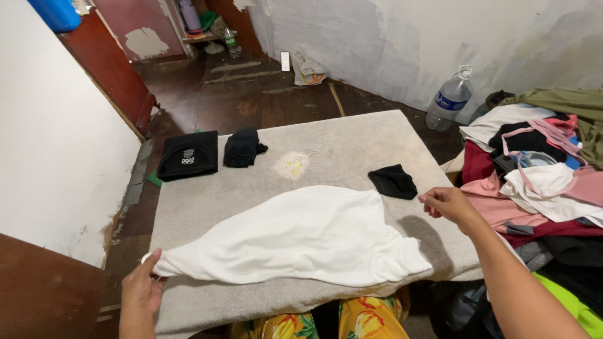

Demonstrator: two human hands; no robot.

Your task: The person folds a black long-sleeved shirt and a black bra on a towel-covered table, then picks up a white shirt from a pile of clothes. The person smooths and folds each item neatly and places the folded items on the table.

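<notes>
Open grey padded table surface lies between the two folded black garments at the far left and the small black cloth at the right. The spread white garment covers the near half. A heaped pile of mixed clothes crowds the right edge.

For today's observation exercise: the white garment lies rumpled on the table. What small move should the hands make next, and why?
Probably pull the white garment taut and flat. The left hand pinches one end, the right hand the other, and the cloth between sags, bunched.

Left hand fingers tucked under white garment; clothes pile cut off by right edge
</notes>
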